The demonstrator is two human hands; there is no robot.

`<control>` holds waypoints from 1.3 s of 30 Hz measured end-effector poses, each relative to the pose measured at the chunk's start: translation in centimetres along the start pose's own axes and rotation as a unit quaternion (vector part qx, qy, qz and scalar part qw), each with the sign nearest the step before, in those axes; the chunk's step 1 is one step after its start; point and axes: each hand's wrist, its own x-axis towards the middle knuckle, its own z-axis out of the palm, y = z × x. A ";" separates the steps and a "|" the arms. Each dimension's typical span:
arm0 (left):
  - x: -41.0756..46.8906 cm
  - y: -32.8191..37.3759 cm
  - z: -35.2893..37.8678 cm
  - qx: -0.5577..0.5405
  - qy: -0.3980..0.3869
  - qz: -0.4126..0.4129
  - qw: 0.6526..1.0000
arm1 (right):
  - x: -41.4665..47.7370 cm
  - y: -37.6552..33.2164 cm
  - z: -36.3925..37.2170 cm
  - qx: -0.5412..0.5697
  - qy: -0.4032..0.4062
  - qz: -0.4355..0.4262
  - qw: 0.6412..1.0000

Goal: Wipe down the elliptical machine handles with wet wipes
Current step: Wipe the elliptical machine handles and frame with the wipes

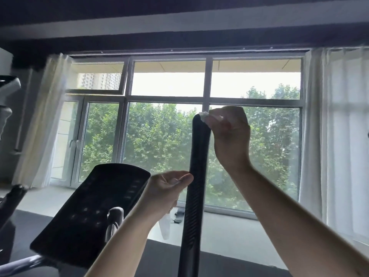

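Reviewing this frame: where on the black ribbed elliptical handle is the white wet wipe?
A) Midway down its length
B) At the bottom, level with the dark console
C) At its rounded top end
C: the white wet wipe sits against the rounded top end of the black ribbed elliptical handle, well above the dark console.

No legible text anywhere, console panel (pixel 93 208) bears only blurred pale marks, too faint to read
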 end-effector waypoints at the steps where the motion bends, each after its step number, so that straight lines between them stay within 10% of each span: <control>1: 0.0 0.0 0.0 0.000 0.000 0.000 1.000 | -0.3 0.1 0.0 -0.011 -0.001 0.005 1.000; 12: 0.0 -0.2 0.2 0.005 -0.002 0.016 1.000 | -12.3 -0.7 -2.8 -0.083 -0.047 0.099 0.991; 25: -0.5 0.7 0.5 0.011 0.017 -0.012 1.000 | -0.4 0.3 -0.3 -0.163 -0.074 -0.164 0.970; 39: -0.4 0.2 0.8 -0.016 0.004 -0.010 1.000 | 3.3 -0.4 1.0 -0.270 -0.155 -0.185 0.932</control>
